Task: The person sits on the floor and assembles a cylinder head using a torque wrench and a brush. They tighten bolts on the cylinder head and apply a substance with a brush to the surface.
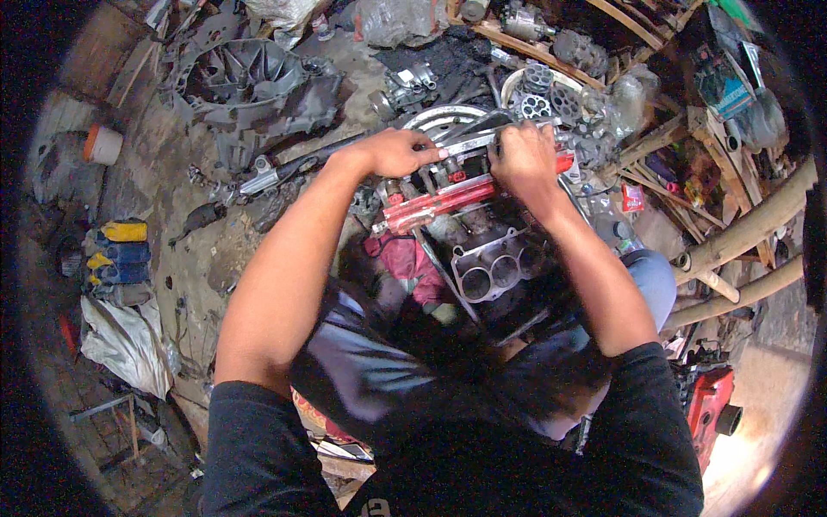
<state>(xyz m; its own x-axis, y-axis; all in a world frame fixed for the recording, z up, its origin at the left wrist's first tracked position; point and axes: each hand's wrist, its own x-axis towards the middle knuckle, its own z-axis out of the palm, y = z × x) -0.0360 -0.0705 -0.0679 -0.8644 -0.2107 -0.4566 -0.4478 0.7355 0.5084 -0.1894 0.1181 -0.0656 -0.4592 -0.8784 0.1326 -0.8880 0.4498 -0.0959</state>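
A long silver metal bar (471, 142) lies across the far side of an engine part with a red rail (444, 202). My left hand (389, 153) pinches the bar's left end, thumb toward me and fingertips behind it. Curled over the bar's right part is my right hand (524, 162), its fingertips partly hidden. Between the bar and the red rail, small metal fittings show. Nearer to me, a flat grey gasket (491, 271) with round openings lies on a dark engine part. A dark pink cloth (412, 265) sits left of the gasket.
A large bell-shaped metal housing (245, 77) lies at the far left. Beyond my hands are a round white-rimmed part (444, 116) and several greasy metal pieces. Wooden poles (749, 220) cross the right side. A white sack (129, 345) lies on the left floor.
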